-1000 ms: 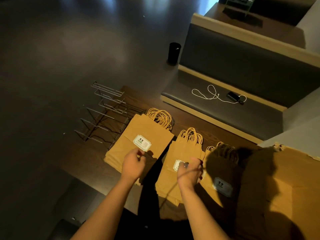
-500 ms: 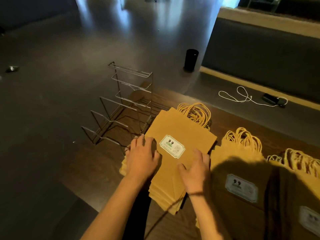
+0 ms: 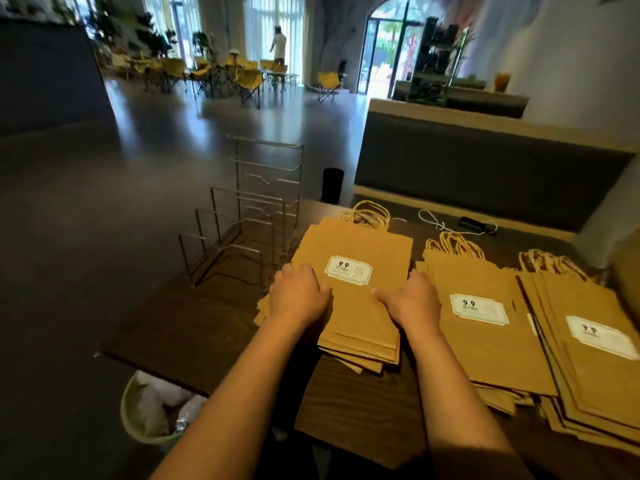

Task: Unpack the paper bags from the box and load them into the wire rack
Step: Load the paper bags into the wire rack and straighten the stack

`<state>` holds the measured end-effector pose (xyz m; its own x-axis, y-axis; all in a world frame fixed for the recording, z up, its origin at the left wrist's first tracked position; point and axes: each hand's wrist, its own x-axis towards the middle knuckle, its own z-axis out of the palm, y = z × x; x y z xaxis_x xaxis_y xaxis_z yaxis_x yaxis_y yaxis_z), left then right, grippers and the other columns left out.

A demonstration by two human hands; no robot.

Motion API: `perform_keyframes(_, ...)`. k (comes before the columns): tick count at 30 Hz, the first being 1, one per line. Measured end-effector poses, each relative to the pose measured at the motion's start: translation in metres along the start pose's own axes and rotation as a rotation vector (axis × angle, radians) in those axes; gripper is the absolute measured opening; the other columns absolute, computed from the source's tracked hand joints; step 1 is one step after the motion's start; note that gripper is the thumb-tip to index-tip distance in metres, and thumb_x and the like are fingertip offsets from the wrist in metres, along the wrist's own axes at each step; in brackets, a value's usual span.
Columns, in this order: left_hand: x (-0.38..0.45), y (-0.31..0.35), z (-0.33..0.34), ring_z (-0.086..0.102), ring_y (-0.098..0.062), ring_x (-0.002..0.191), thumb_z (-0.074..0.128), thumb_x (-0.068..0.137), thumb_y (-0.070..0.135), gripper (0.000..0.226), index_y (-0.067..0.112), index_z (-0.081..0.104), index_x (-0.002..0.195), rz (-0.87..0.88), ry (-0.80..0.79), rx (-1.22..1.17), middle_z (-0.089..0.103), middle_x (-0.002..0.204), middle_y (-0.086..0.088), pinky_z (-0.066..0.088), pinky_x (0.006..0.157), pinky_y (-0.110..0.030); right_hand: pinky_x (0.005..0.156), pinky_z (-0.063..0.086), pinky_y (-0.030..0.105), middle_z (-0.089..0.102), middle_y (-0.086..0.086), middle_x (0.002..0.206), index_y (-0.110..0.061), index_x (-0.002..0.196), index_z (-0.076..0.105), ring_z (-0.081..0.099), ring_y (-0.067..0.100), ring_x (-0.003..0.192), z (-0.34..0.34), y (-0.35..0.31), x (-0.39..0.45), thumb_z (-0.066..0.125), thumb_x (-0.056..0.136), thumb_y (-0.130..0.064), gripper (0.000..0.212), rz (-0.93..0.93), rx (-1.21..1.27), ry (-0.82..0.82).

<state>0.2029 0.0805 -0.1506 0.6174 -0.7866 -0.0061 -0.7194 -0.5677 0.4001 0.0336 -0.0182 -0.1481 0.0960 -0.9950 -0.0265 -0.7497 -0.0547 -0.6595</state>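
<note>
Three flat stacks of brown paper bags with white labels and twisted handles lie on the dark wooden table point(image 3: 194, 327). My left hand point(image 3: 298, 294) grips the left edge of the left stack point(image 3: 360, 320), and my right hand point(image 3: 410, 299) grips its right edge, thumb on top. The middle stack point(image 3: 485, 341) and the right stack point(image 3: 595, 375) lie untouched beside it. The wire rack point(image 3: 249, 216) stands with nothing in its slots at the table's far left corner, just beyond my left hand. A corner of the cardboard box point(image 3: 628, 268) shows at the right edge.
A lined waste bin point(image 3: 145, 410) sits on the floor below the table's left edge. A black cylinder point(image 3: 332, 185) stands on the floor behind the rack. A white cable and a black device point(image 3: 474, 223) lie on the bench beyond the table.
Both hands have slid from the top of the left stack to its side edges and closed on them. The camera has tilted up, showing the room beyond.
</note>
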Motion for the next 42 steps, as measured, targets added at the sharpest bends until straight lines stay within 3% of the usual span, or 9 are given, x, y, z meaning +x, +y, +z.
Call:
perform_keyframes(4,-0.009,-0.007,-0.015,0.041,-0.037,0.133,0.062,0.091,0.054,0.058,0.019,0.052,0.135,0.069,-0.080,-0.106,0.043,0.143,-0.016,0.039,0.109,-0.046,0.075,0.053,0.039,0.069,0.009,0.110,-0.014,0.108,0.064,0.066,0.035,0.099,-0.019,-0.017,-0.004,0.089,0.067,-0.051,0.060,0.031,-0.099,0.006)
perform_keyframes(10,-0.016,-0.010,-0.011,0.044,-0.035,0.131,0.066,0.087,0.051,0.056,0.020,0.053,0.133,0.146,-0.047,-0.155,0.047,0.137,-0.014,0.038,0.111,-0.042,0.088,0.052,0.045,0.060,0.010,0.125,-0.013,0.127,0.053,0.060,0.036,0.114,-0.034,-0.023,-0.017,0.088,0.073,-0.038,0.070,0.034,-0.113,0.078)
perform_keyframes(14,-0.019,-0.010,-0.018,0.052,-0.030,0.121,0.065,0.088,0.045,0.041,0.020,0.058,0.119,0.215,-0.003,-0.154,0.055,0.125,-0.007,0.047,0.101,-0.042,0.088,0.055,0.043,0.065,0.007,0.119,-0.018,0.118,0.050,0.064,0.031,0.104,-0.039,-0.020,-0.017,0.079,0.084,-0.021,0.045,-0.015,0.136,0.057)
perform_keyframes(18,-0.016,-0.014,-0.049,0.061,-0.017,0.099,0.059,0.093,0.026,0.020,0.019,0.067,0.111,0.303,0.316,-0.282,0.063,0.110,0.002,0.055,0.083,-0.037,0.077,0.053,0.035,0.068,0.002,0.113,-0.026,0.110,0.056,0.065,0.017,0.094,-0.060,-0.025,-0.023,0.072,0.089,-0.007,0.033,-0.064,0.529,0.021)
perform_keyframes(24,0.003,-0.031,-0.102,0.053,-0.020,0.103,0.064,0.085,0.013,0.014,0.015,0.067,0.099,0.410,0.765,-0.355,0.060,0.109,-0.001,0.051,0.080,-0.036,0.075,0.052,0.026,0.068,-0.014,0.106,-0.034,0.122,0.056,0.064,0.001,0.095,-0.110,-0.074,-0.025,0.067,0.095,-0.015,0.035,-0.277,0.789,0.149)
perform_keyframes(29,0.040,-0.057,-0.133,0.013,-0.037,0.151,0.059,0.096,0.033,0.062,0.022,0.036,0.152,0.080,0.449,-0.153,0.020,0.164,-0.012,0.028,0.117,-0.059,0.079,0.060,0.031,0.071,-0.008,0.113,-0.032,0.117,0.060,0.070,0.008,0.101,-0.104,-0.139,-0.001,0.067,0.097,-0.021,0.024,-0.339,1.040,0.147)
perform_keyframes(34,0.067,-0.078,-0.140,0.001,-0.046,0.152,0.053,0.097,0.053,0.089,0.017,0.004,0.162,-0.122,0.100,-0.160,0.000,0.167,-0.020,0.017,0.119,-0.065,0.081,0.060,0.033,0.073,-0.003,0.108,-0.030,0.106,0.062,0.071,0.013,0.098,-0.063,-0.204,0.027,0.067,0.097,-0.021,0.014,-0.364,1.142,0.000)
perform_keyframes(38,0.069,-0.083,-0.132,0.008,-0.045,0.151,0.046,0.095,0.062,0.097,0.009,-0.002,0.161,-0.141,0.147,-0.161,0.001,0.167,-0.021,0.021,0.117,-0.061,0.092,0.059,0.045,0.072,0.002,0.109,-0.023,0.109,0.062,0.070,0.020,0.101,-0.011,-0.232,0.042,0.072,0.093,-0.028,0.019,-0.327,1.017,-0.084)
perform_keyframes(42,0.066,-0.081,-0.123,0.009,-0.045,0.151,0.037,0.097,0.062,0.093,0.009,-0.004,0.161,-0.137,0.205,-0.072,-0.003,0.167,-0.022,0.024,0.116,-0.058,0.102,0.053,0.050,0.067,0.006,0.126,-0.012,0.134,0.058,0.065,0.025,0.116,0.045,-0.224,0.066,0.077,0.085,-0.043,0.061,-0.291,0.865,-0.127)
